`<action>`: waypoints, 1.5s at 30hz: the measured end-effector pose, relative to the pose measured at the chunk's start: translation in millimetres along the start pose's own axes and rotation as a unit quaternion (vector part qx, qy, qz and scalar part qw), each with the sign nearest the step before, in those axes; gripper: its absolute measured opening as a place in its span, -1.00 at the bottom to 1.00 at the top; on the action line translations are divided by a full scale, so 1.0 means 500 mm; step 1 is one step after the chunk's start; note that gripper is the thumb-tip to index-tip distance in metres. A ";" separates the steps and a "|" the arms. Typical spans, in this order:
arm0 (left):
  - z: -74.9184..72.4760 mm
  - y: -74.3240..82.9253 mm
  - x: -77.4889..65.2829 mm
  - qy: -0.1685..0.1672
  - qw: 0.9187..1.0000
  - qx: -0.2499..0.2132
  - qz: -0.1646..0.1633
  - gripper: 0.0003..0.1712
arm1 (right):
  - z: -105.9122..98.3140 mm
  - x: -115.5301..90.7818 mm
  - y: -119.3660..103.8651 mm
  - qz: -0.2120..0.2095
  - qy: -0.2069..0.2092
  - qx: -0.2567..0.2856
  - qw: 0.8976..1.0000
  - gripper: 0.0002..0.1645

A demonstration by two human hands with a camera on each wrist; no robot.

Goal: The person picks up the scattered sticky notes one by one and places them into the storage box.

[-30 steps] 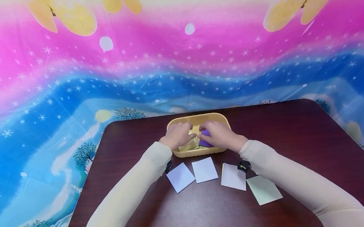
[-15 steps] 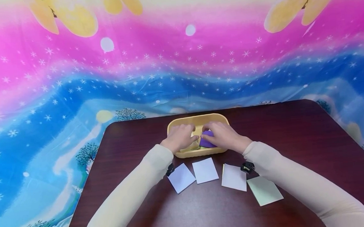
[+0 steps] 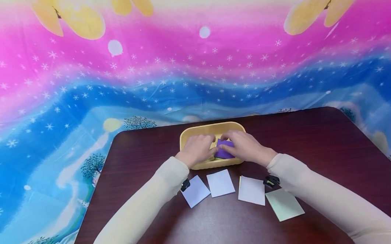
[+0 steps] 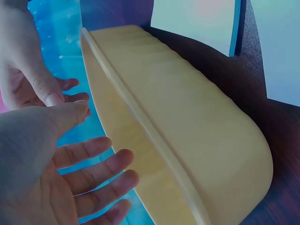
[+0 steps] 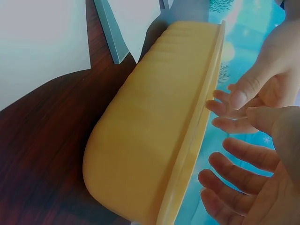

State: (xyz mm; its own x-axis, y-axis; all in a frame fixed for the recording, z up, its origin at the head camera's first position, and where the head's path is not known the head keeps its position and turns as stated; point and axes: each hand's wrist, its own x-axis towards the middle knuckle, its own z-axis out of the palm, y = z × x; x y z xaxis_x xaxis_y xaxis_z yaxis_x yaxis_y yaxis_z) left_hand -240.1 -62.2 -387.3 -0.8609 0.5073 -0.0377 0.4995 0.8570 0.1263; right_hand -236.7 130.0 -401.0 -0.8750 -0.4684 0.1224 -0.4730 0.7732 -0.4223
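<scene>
Both hands hover over a yellow plastic basket [image 3: 214, 164] near the far table edge. A purple, squarish thing [image 3: 225, 153] lies inside it, partly covered by the right hand [image 3: 246, 146] in the head view. To its left is the left hand [image 3: 198, 148], its thumb pointing towards the right thumb. In the left wrist view the left hand's fingers [image 4: 101, 176] are spread and loosely bent above the basket's opening, with nothing in them. The right wrist view shows the right hand's fingers [image 5: 239, 183] likewise relaxed and holding nothing. The basket's inside is mostly hidden there.
In front of the basket lie several square paper pads: a lilac-white one [image 3: 195, 192], a white one [image 3: 220, 183], another white one [image 3: 251, 191] and a pale green one [image 3: 285, 204]. The dark red wooden table [image 3: 144, 154] meets a printed cloth [image 3: 193, 81] behind.
Both hands have shifted a little to the right over the basket, the left closer to the right. The left hand now covers the pale yellow thing seen earlier. The pads have not moved.
</scene>
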 end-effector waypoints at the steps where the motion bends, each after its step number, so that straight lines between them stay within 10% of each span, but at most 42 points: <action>1: 0.000 0.002 -0.001 0.002 1.000 0.001 0.003 -0.54 | -0.002 -0.003 0.000 0.001 0.000 0.000 1.000 -0.56; 45: 0.004 0.094 -0.028 0.048 0.994 0.053 0.081 -0.55 | -0.033 -0.114 0.021 -0.037 0.030 -0.062 0.997 -0.67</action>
State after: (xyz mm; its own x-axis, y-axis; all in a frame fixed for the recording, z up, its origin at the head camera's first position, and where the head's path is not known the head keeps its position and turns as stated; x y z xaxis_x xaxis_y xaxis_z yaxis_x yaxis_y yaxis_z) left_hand -204.6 -29.0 -382.7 -0.7710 0.6330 0.0696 0.6354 0.7720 0.0171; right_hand -193.2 171.8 -397.5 -0.8398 -0.5031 0.2039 -0.5427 0.7858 -0.2967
